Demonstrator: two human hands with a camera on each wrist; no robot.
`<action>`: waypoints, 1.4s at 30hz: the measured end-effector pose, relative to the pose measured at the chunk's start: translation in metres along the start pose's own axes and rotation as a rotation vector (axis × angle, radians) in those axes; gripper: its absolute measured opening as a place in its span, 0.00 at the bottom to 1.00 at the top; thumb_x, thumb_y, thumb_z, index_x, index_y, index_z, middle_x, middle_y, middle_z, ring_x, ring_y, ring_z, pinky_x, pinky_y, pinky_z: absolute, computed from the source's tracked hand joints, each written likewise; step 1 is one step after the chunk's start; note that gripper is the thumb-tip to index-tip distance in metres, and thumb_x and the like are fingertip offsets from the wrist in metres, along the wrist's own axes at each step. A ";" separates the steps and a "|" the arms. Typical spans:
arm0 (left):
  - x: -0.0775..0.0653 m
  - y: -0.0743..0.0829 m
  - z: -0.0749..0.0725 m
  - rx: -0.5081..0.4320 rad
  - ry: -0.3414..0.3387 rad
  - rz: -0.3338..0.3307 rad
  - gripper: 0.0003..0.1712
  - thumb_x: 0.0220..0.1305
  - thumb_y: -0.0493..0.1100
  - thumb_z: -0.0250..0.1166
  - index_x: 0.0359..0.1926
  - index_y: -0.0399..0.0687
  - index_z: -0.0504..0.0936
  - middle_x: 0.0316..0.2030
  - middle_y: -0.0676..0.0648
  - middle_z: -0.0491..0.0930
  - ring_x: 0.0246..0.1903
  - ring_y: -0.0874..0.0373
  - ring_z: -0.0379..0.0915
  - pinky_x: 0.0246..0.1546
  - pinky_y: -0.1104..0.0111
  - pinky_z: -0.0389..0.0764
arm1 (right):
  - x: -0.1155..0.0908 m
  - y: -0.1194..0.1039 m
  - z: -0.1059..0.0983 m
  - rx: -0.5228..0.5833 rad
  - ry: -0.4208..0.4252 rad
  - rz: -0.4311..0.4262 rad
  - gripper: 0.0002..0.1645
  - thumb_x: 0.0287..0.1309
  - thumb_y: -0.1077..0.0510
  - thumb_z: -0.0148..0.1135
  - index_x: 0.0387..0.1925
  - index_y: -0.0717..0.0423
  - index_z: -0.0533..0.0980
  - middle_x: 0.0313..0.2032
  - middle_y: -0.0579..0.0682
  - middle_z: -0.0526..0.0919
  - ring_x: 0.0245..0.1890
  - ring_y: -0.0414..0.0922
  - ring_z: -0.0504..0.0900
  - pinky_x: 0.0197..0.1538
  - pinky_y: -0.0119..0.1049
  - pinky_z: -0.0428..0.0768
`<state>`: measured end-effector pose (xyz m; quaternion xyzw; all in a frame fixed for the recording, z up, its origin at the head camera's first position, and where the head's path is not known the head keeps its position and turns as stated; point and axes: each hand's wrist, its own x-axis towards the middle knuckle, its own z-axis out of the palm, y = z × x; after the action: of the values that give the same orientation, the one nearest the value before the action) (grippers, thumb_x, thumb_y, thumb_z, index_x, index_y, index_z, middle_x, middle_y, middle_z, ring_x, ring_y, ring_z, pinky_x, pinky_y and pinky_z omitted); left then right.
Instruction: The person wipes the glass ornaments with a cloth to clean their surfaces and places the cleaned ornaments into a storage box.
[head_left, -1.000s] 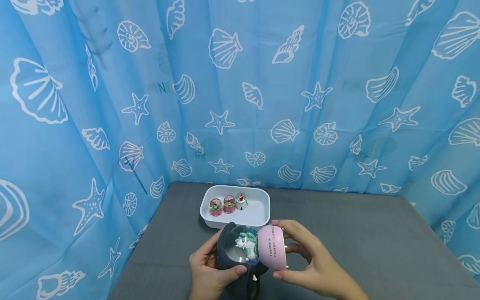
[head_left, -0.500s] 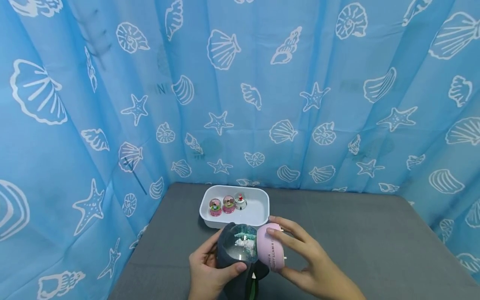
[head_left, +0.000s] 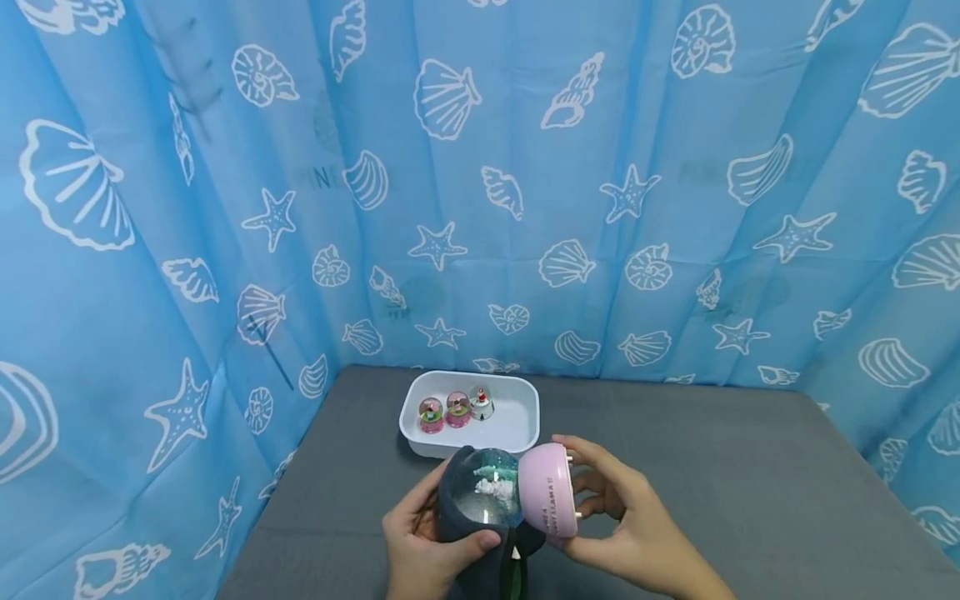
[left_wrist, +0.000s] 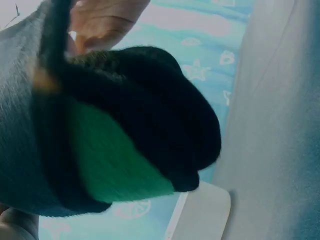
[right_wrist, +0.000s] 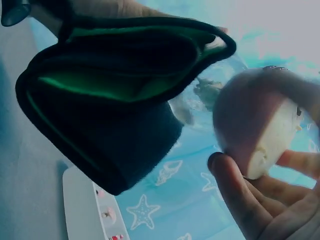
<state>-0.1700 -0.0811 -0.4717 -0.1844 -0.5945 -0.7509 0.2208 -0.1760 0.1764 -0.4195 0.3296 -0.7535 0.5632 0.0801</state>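
Observation:
A snow globe with a pink, lettered base (head_left: 544, 490) lies on its side in the air, its clear dome (head_left: 486, 493) toward the left. White and teal figures show inside the dome. My right hand (head_left: 626, 521) grips the base by its rim, thumb below and fingers behind. A dark grey cloth with green lining (left_wrist: 112, 155) wraps the dome's left and lower side. Through this cloth my left hand (head_left: 429, 542) holds the dome, thumb in front. In the right wrist view the loose end of the cloth (right_wrist: 125, 150) hangs folded beside the base.
Behind the hands, a white tray (head_left: 519, 440) stands on the grey table (head_left: 720, 467). Its left half holds two small pink snow globes (head_left: 431, 416) and a white one (head_left: 482, 407) with a red figure. A blue shell-print curtain (head_left: 510, 275) hangs behind the table and at its sides.
The snow globe has turned about its long axis, so the lettering sits lower on the base. The right fingers went over the front of the base, then back behind it. The left hand barely moved.

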 end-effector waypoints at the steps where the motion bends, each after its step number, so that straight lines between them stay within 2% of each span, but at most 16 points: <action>1: 0.000 0.000 0.000 0.000 0.000 0.001 0.46 0.43 0.21 0.82 0.67 0.36 0.80 0.58 0.34 0.86 0.54 0.49 0.88 0.53 0.60 0.90 | -0.001 0.001 -0.001 0.023 -0.011 0.002 0.59 0.49 0.66 0.84 0.80 0.54 0.63 0.64 0.48 0.80 0.46 0.44 0.90 0.37 0.39 0.92; 5: -0.001 0.001 0.003 0.002 -0.003 0.001 0.47 0.42 0.21 0.83 0.67 0.36 0.80 0.59 0.34 0.85 0.55 0.48 0.88 0.54 0.59 0.90 | -0.003 0.004 -0.003 0.101 -0.039 -0.053 0.53 0.59 0.61 0.77 0.81 0.59 0.60 0.68 0.51 0.77 0.49 0.47 0.89 0.35 0.40 0.91; 8: -0.002 0.002 0.005 0.006 -0.003 0.003 0.47 0.42 0.21 0.83 0.67 0.37 0.80 0.60 0.34 0.85 0.55 0.49 0.88 0.54 0.59 0.90 | -0.002 0.006 -0.001 0.112 -0.011 -0.049 0.46 0.65 0.62 0.72 0.79 0.59 0.62 0.66 0.49 0.80 0.50 0.46 0.90 0.35 0.42 0.92; 11: -0.001 0.003 0.008 0.008 -0.007 0.004 0.47 0.42 0.22 0.83 0.67 0.36 0.80 0.59 0.33 0.85 0.55 0.50 0.88 0.54 0.59 0.89 | -0.001 0.006 -0.001 0.088 0.028 0.000 0.45 0.62 0.68 0.72 0.77 0.56 0.66 0.62 0.44 0.83 0.50 0.44 0.90 0.35 0.43 0.92; 15: -0.001 0.005 0.008 0.014 -0.029 -0.005 0.48 0.41 0.23 0.84 0.68 0.37 0.79 0.60 0.33 0.85 0.55 0.49 0.87 0.54 0.59 0.89 | -0.002 0.005 -0.003 0.064 0.035 0.010 0.49 0.55 0.74 0.73 0.77 0.55 0.66 0.62 0.43 0.83 0.52 0.42 0.90 0.37 0.42 0.92; 19: -0.001 0.008 0.007 -0.002 -0.074 -0.019 0.51 0.40 0.24 0.85 0.69 0.38 0.78 0.61 0.33 0.84 0.56 0.48 0.87 0.53 0.57 0.89 | -0.003 0.004 -0.008 0.060 0.022 -0.021 0.54 0.50 0.75 0.76 0.78 0.57 0.66 0.67 0.50 0.80 0.57 0.42 0.88 0.42 0.42 0.92; 23: 0.000 0.006 0.005 -0.022 -0.094 0.007 0.52 0.38 0.23 0.86 0.70 0.35 0.77 0.60 0.30 0.83 0.56 0.48 0.87 0.53 0.57 0.89 | -0.003 0.001 -0.010 0.066 0.002 -0.046 0.56 0.47 0.76 0.78 0.78 0.60 0.65 0.70 0.58 0.77 0.62 0.42 0.84 0.47 0.42 0.92; 27: 0.000 0.005 0.003 -0.025 -0.099 0.029 0.53 0.36 0.22 0.86 0.69 0.33 0.77 0.60 0.29 0.83 0.56 0.49 0.87 0.52 0.58 0.89 | -0.002 0.001 -0.009 0.073 -0.023 -0.107 0.57 0.46 0.77 0.80 0.77 0.65 0.63 0.72 0.60 0.74 0.66 0.43 0.81 0.52 0.38 0.91; 32: 0.001 0.007 0.002 -0.003 -0.086 0.004 0.52 0.37 0.23 0.86 0.69 0.35 0.78 0.60 0.32 0.84 0.55 0.49 0.88 0.52 0.58 0.90 | -0.002 0.004 -0.006 0.050 -0.027 -0.224 0.58 0.43 0.76 0.82 0.75 0.68 0.64 0.74 0.64 0.70 0.72 0.45 0.75 0.63 0.32 0.86; 37: 0.001 0.008 0.002 0.008 -0.068 -0.025 0.51 0.37 0.24 0.86 0.67 0.37 0.80 0.60 0.35 0.86 0.54 0.50 0.88 0.52 0.60 0.90 | -0.002 0.002 -0.004 -0.011 -0.034 -0.267 0.51 0.47 0.75 0.81 0.73 0.64 0.67 0.74 0.65 0.67 0.73 0.44 0.72 0.68 0.29 0.81; 42: 0.000 0.008 0.004 0.001 -0.089 -0.034 0.51 0.37 0.25 0.87 0.68 0.36 0.79 0.59 0.34 0.85 0.54 0.50 0.88 0.52 0.60 0.90 | 0.000 0.003 -0.004 0.010 -0.053 -0.342 0.45 0.47 0.81 0.76 0.67 0.65 0.69 0.74 0.68 0.66 0.74 0.48 0.70 0.68 0.29 0.80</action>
<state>-0.1654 -0.0787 -0.4640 -0.2074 -0.6071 -0.7453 0.1812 -0.1792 0.1804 -0.4203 0.4679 -0.6856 0.5361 0.1533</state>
